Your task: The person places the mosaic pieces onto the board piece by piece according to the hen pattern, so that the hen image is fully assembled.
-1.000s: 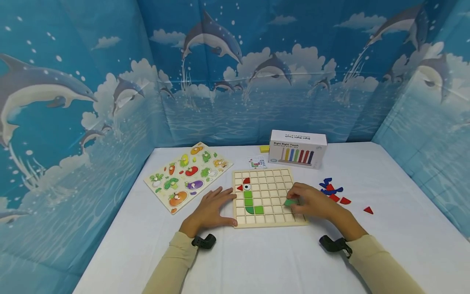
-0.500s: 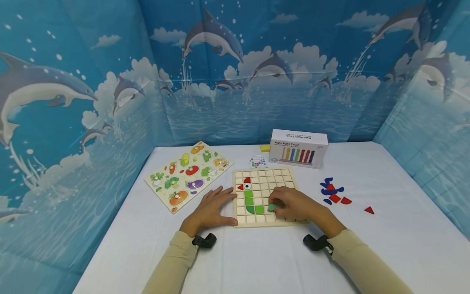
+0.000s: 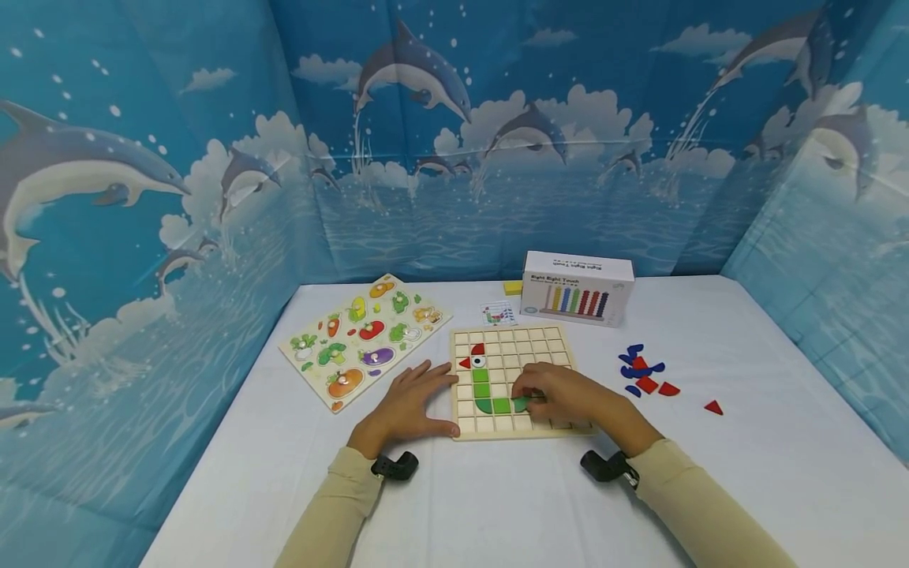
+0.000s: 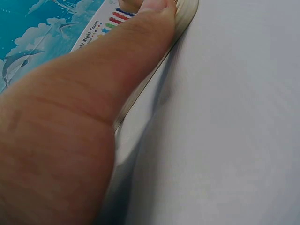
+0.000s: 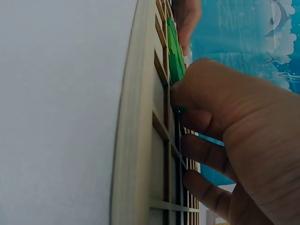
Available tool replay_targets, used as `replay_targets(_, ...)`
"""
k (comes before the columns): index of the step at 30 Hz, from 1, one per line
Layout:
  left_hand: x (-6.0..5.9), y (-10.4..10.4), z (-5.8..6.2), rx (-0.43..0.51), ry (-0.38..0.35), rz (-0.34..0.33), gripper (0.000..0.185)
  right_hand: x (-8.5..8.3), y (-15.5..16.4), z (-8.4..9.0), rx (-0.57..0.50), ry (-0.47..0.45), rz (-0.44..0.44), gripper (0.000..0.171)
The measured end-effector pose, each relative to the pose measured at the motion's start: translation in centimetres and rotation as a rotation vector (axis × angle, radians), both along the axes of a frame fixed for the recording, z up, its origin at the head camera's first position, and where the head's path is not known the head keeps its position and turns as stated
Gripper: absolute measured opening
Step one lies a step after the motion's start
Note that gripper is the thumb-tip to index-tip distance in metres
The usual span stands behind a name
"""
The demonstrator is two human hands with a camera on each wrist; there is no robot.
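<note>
We see the right hand (image 3: 561, 397) pinching a green piece (image 3: 521, 404) over the wooden grid board (image 3: 529, 347), in the cell just right of the green tiles (image 3: 491, 405). Left hand (image 3: 412, 402) lies flat, fingers spread, thumb pressing the board's left edge on the white table (image 3: 710, 473).

Head view high, forward-down; wrist views close, perhaps sharing grid board (image 3: 511, 379)

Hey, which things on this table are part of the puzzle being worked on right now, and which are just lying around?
In use:
grid board
green piece, pinched by the right hand
left hand, resting on the board's left edge
loose red and blue pieces
pattern card

Lying about:
vegetable puzzle
abacus box
yellow block
</note>
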State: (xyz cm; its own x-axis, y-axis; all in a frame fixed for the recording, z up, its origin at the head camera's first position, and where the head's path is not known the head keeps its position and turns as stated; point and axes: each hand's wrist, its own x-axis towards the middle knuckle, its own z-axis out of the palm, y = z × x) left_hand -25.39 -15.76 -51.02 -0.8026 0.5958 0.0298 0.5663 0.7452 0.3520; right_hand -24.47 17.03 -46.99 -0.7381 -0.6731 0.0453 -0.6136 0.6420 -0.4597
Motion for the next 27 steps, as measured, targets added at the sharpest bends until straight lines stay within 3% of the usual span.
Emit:
replay_targets(5, 0.15, 0.02, 0.09, 0.004, -0.006, 0.006, 0.099, -0.31, -0.01, 0.04, -0.017, -0.051, -0.011, 0.026)
replay_targets(10, 0.16, -0.03, 0.05, 0.010, -0.002, 0.002, 0.098, -0.43, 0.03, -0.10, -0.040, -0.081, -0.047, 0.016)
replay_targets(27, 0.23, -0.05, 0.22, 0.021, 0.003, -0.016, 0.095, -0.15, 0.02, -0.37, -0.057, -0.061, -0.073, 0.014)
